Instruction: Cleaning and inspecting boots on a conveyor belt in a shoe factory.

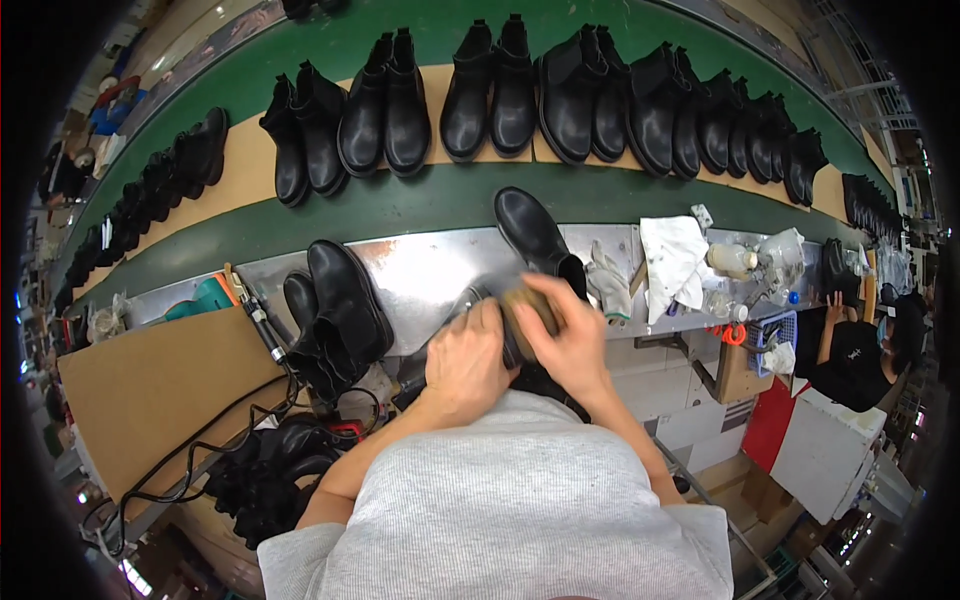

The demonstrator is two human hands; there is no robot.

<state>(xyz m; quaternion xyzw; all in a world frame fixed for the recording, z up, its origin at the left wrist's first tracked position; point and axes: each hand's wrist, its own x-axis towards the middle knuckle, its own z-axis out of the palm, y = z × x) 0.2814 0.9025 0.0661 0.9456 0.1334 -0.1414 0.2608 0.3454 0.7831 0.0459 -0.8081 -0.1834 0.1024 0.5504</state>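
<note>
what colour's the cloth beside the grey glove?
Mostly white; the cloth shows best in the head view.

Across the top, standing on a tan board strip [438, 122] over a long green surface [420, 207], pairs of glossy black ankle boots [384, 110]. At left, a flat brown rectangular board [160, 395], with a thin black cable [190, 455] looping across. To the right, on the metal bench, a pale fabric glove [607, 284] just beside a rumpled white cloth [672, 262], then a translucent plastic bottle [733, 259]. Below, orange-handled scissors [735, 333] near a blue plastic basket [772, 335]. Farther right, a co-worker in a black top [850, 365], above a white cabinet [830, 455].
</note>
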